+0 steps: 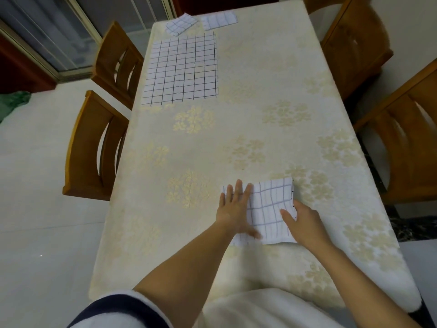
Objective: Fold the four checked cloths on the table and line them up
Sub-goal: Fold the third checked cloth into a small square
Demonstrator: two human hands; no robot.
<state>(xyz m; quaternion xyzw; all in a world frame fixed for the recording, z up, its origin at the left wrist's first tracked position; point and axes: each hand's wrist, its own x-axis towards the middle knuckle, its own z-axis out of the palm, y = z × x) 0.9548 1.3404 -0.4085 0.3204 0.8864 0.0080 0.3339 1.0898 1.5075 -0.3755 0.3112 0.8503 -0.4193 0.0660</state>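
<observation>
In the head view, the left hand point(234, 207) is pressing flat, fingers spread, on the near cloth point(272, 209) by the front edge of the table point(248, 129), while the right hand point(305, 223) is pinching its right border, thumb on top. Loosening that flat press is probably risking the folded layers sliding askew.

— What is the person wearing?
— A white, fleecy top point(260, 308), down at six o'clock.
— And the sleeves?
— The left sleeve point(113, 308), at seven o'clock, has a white edge, then a broad dark navy band. Past it the left forearm point(189, 263) is bare, as is the right forearm point(359, 275) at five o'clock.
</observation>
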